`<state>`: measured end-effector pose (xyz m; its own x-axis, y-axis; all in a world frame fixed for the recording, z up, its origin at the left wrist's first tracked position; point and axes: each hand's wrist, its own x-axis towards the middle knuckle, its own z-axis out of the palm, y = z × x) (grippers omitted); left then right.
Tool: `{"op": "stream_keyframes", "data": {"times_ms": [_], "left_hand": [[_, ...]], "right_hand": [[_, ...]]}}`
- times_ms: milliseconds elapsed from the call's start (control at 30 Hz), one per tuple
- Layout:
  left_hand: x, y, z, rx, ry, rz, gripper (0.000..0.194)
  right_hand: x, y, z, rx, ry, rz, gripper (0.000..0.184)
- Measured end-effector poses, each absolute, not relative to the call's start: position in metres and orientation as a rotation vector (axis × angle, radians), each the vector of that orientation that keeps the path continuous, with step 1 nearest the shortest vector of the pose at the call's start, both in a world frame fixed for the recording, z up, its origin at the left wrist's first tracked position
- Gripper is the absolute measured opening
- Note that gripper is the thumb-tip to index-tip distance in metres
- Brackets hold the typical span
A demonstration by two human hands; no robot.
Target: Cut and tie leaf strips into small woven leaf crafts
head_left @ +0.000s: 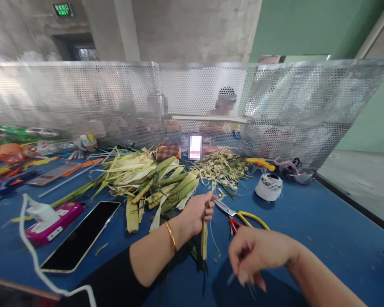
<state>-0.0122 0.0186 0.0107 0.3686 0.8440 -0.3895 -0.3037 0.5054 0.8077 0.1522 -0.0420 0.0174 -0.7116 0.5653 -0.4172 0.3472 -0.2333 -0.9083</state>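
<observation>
My left hand [198,215], with a gold bangle at the wrist, is closed round a narrow bundle of corn husk strips [205,241] that points down and slightly forward. A thin thread [214,238] hangs beside the bundle. My right hand [259,253] is lower right, fingers curled in a pinch, with a fine pale strand showing below the fingertips. Between the hands and just beyond lies a pair of scissors [235,213] with one red and one yellow handle. A heap of corn husks [150,179] spreads behind my left hand, shredded scraps [225,168] to its right.
A spool of white thread [269,187] stands right of the scraps. At left lie a black-screened phone [83,236] and a magenta power strip [54,221] with a white cable. A perforated metal screen [205,94] closes the table's back; people sit behind it.
</observation>
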Motion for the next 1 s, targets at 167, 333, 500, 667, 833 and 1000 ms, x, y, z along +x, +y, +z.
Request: {"op": "stream_keyframes", "data": {"times_ms": [167, 333, 500, 667, 833, 1000], "left_hand": [[-0.009, 0.012, 0.013, 0.692, 0.924, 0.837, 0.014], [-0.010, 0.011, 0.016, 0.641, 0.868, 0.879, 0.011], [-0.011, 0.013, 0.012, 0.624, 0.784, 0.910, 0.014], [-0.009, 0.009, 0.009, 0.594, 0.659, 0.774, 0.022], [-0.005, 0.004, 0.012, 0.547, 0.626, 0.892, 0.016], [-0.003, 0.002, 0.014, 0.639, 0.640, 0.913, 0.022]], "right_hand": [[0.174, -0.008, 0.013, -1.238, -1.144, 0.868, 0.045], [0.178, -0.006, 0.013, -1.484, -1.481, -0.029, 0.044], [0.142, -0.025, 0.002, -1.282, -1.609, 0.764, 0.029], [0.121, -0.031, -0.006, -1.174, -1.497, 1.157, 0.034], [0.121, -0.031, -0.002, -1.200, -1.484, 1.060, 0.027], [0.121, -0.033, -0.001, -1.150, -1.320, 1.254, 0.032]]}}
